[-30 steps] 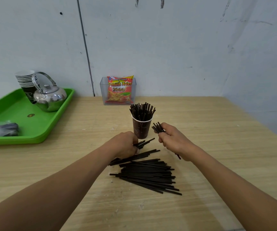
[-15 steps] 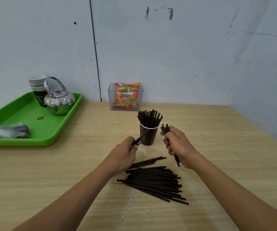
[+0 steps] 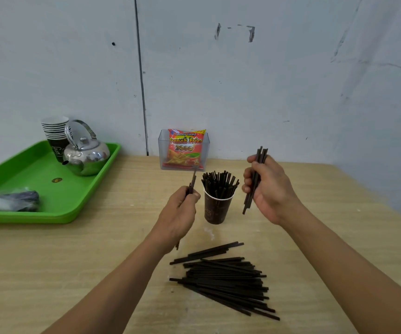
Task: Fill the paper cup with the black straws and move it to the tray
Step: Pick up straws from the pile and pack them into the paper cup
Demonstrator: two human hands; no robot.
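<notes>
Now, from your head camera: your left hand (image 3: 179,213) pinches a blurred black straw or two (image 3: 192,182), tips up, just left of the paper cup (image 3: 217,208). Your right hand (image 3: 270,191) grips a small bundle (image 3: 257,169) upright just to its right. The cup stands mid-way across the table (image 3: 50,273), crowded with straws, well apart from the green tray (image 3: 74,208) at the left edge. A large pile (image 3: 226,278) lies loose nearer you, so filling looks perhaps half done. The move has not begun.

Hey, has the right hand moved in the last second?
Yes. Against the cup, the right hand has risen: its bundle now tops the cup's straws, where before it sat below the rim.
</notes>
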